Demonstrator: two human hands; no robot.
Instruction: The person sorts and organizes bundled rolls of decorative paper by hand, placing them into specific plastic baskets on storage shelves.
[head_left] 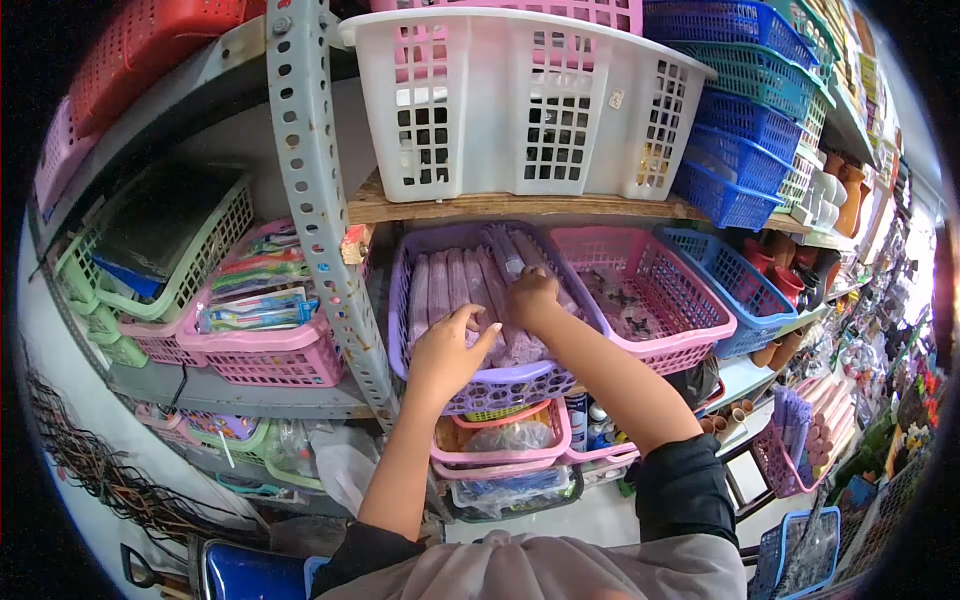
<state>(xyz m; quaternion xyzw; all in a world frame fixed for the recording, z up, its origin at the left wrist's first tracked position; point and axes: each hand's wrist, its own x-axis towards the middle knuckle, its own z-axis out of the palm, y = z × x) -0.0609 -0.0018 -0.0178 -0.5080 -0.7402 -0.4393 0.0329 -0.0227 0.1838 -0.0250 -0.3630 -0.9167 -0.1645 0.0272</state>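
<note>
- Lilac packs (434, 290), long and slim, lie in the purple basket (500, 388) straight ahead; most run side by side from 12 toward 6 o'clock, while those near the right hand slant toward 5 o'clock.
- Left hand (445, 352), at the basket's 7 o'clock: thumb and fingers spread apart over the packs; no pack shows pinched between them.
- Right hand (533, 298), toward 1 o'clock: fingers curled down at a slanted pack; the fingertips are hidden, so I cannot tell whether they pinch it.
- How far along: the row on the left looks fairly even, the right part less so, in my judgement; whether any pack is left to handle cannot be told.
- Around the purple basket: a pink basket (680, 346) at 3 o'clock, its dark-patterned contents lying low; a blue basket (757, 325) just beyond; a white crate (490, 120) at 12, above the wooden board (540, 208); another pink basket (265, 370) at 9, past the metal post (312, 180).
</note>
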